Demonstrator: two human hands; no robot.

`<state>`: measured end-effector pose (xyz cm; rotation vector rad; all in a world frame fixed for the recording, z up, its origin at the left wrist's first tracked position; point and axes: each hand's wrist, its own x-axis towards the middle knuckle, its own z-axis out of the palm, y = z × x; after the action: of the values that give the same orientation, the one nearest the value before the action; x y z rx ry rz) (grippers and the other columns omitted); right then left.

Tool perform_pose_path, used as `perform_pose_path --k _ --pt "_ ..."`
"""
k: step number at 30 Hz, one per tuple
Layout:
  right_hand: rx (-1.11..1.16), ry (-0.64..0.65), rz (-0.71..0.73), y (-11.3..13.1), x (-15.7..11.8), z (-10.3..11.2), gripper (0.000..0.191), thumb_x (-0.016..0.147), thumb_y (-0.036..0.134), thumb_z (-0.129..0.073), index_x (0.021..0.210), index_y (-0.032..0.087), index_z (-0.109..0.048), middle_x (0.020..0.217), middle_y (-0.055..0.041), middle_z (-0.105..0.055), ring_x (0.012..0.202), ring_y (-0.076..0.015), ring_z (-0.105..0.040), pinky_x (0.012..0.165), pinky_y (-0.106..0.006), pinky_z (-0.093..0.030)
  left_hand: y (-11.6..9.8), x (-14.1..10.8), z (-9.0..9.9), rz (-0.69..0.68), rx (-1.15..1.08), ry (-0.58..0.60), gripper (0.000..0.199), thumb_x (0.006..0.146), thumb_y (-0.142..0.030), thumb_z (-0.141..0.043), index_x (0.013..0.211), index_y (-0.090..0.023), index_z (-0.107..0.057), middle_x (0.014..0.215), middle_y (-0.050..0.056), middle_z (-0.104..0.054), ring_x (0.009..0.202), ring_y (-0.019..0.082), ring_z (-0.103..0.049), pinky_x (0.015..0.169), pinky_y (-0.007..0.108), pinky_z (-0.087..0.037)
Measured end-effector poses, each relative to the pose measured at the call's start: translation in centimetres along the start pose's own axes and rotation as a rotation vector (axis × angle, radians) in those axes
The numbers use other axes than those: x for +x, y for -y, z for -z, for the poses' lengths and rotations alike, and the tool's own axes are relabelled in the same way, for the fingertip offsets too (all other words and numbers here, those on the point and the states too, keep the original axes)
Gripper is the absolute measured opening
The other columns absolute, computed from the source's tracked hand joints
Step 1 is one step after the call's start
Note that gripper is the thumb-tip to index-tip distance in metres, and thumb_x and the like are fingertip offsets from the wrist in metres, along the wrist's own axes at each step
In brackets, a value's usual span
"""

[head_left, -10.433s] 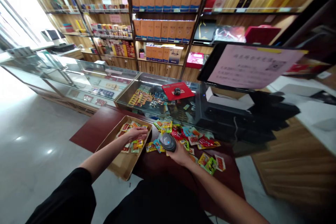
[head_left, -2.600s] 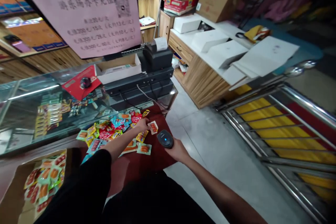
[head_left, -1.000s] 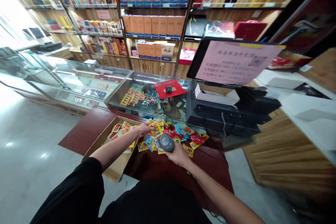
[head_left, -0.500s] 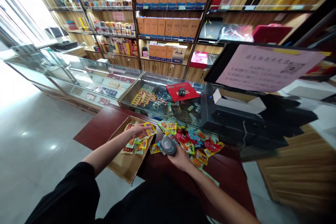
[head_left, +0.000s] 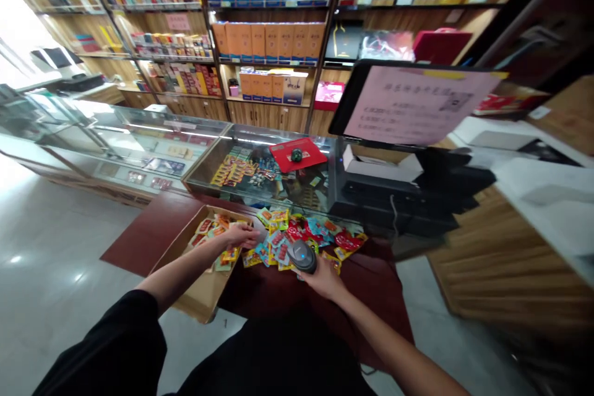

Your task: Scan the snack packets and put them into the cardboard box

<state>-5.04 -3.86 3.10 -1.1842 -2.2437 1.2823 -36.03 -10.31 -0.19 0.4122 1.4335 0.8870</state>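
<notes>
My right hand grips a grey-and-black handheld barcode scanner, held over the near side of a pile of snack packets. The pile has red, yellow, blue and green wrappers and lies on the dark red tabletop. My left hand is above the right edge of a shallow cardboard box. Its fingers stretch toward the pile and no packet shows in them. More small packets fill the far part of the box, partly covered by my left arm.
Behind the table stands a glass display counter, with a red folder and a round dark object on top. A monitor with a pink paper sheet rises at right, above an open white box. Shelves line the back wall.
The yellow packet has left my left hand. A blue light now shows on the scanner, and fewer packets lie near my right wrist. The camera view has turned slightly right.
</notes>
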Motion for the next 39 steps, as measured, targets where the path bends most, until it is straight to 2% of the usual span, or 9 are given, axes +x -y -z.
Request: perform_pose_path --k 5,9,13,17,21,26,31,35,39 --pt "-0.017 -0.085 -0.090 -4.6 -3.6 5.0 0.035 0.067 0.030 -0.072 0.100 0.018 -0.068 0.095 -0.0097 -0.075 0.090 -0.0290 -0.070 0.075 -0.034 -0.054 1.9 4.5 -11.4 -0.014 0.364 0.117 0.048 0.053 -0.041 -0.086 0.086 -0.014 -0.063 0.066 0.001 -0.065 0.061 0.015 -0.063 0.057 0.025 -0.050" --pt "-0.022 -0.125 -0.198 -8.6 -7.0 8.5 0.032 0.067 0.025 -0.070 0.098 0.018 -0.069 0.092 -0.0091 -0.075 0.087 -0.0278 -0.071 0.072 -0.031 -0.052 4.4 6.9 -19.6 -0.209 0.807 0.229 0.041 0.057 -0.038 -0.082 0.086 -0.014 -0.067 0.066 -0.001 -0.064 0.061 0.014 -0.059 0.057 0.022 -0.045" --pt "-0.017 -0.157 -0.249 -11.5 -9.7 10.9 0.030 0.068 0.026 -0.069 0.097 0.018 -0.068 0.093 -0.0099 -0.075 0.087 -0.0273 -0.070 0.072 -0.030 -0.051 6.7 8.2 -25.9 -0.357 1.194 0.329 0.036 0.065 -0.032 -0.076 0.097 -0.017 -0.071 0.085 0.004 -0.070 0.076 0.018 -0.064 0.066 0.024 -0.046" --pt "0.012 -0.180 -0.262 -13.5 -11.3 12.0 0.031 0.070 0.021 -0.064 0.100 0.019 -0.068 0.094 -0.0082 -0.075 0.090 -0.0263 -0.070 0.073 -0.029 -0.050 8.6 8.9 -30.0 -0.398 1.424 0.369 0.052 0.063 -0.026 -0.077 0.114 -0.020 -0.066 0.103 0.010 -0.067 0.092 0.026 -0.064 0.079 0.031 -0.048" --pt "0.034 -0.198 -0.299 -15.3 -12.4 12.7 0.030 0.071 0.022 -0.063 0.101 0.020 -0.068 0.091 -0.0071 -0.075 0.087 -0.0243 -0.071 0.071 -0.027 -0.051 10.1 9.6 -32.2 -0.503 1.606 0.476 0.068 0.059 -0.028 -0.082 0.123 -0.020 -0.060 0.120 0.015 -0.056 0.107 0.030 -0.057 0.089 0.037 -0.046" --pt "0.013 -0.235 -0.343 -16.8 -13.0 13.3 0.028 0.071 0.024 -0.064 0.098 0.019 -0.069 0.091 -0.0078 -0.075 0.087 -0.0248 -0.071 0.071 -0.028 -0.050 11.0 10.4 -33.2 -0.643 1.858 0.555 0.074 0.059 -0.032 -0.083 0.125 -0.018 -0.053 0.124 0.016 -0.050 0.115 0.032 -0.048 0.090 0.042 -0.046" --pt "0.034 -0.235 -0.326 -16.8 -12.4 13.4 0.031 0.071 0.023 -0.063 0.102 0.019 -0.068 0.094 -0.0079 -0.075 0.091 -0.0245 -0.071 0.073 -0.027 -0.051 10.7 10.1 -33.6 -0.612 1.911 0.591 0.070 0.066 -0.024 -0.076 0.130 -0.016 -0.047 0.128 0.018 -0.049 0.118 0.032 -0.047 0.090 0.043 -0.046" --pt "0.030 -0.220 -0.316 -15.7 -11.3 13.1 0.033 0.071 0.023 -0.064 0.103 0.019 -0.068 0.096 -0.0078 -0.075 0.093 -0.0248 -0.070 0.074 -0.027 -0.051 9.4 9.4 -33.0 -0.521 1.785 0.529 0.071 0.060 -0.027 -0.078 0.125 -0.014 -0.052 0.126 0.018 -0.052 0.111 0.032 -0.054 0.088 0.040 -0.047" --pt "0.019 -0.188 -0.274 -14.1 -9.7 12.4 0.031 0.070 0.020 -0.063 0.101 0.019 -0.069 0.095 -0.0078 -0.075 0.091 -0.0253 -0.070 0.074 -0.028 -0.051 6.9 9.2 -30.0 -0.259 1.285 0.416 0.055 0.060 -0.029 -0.076 0.113 -0.017 -0.062 0.095 0.007 -0.066 0.087 0.024 -0.064 0.077 0.034 -0.050"
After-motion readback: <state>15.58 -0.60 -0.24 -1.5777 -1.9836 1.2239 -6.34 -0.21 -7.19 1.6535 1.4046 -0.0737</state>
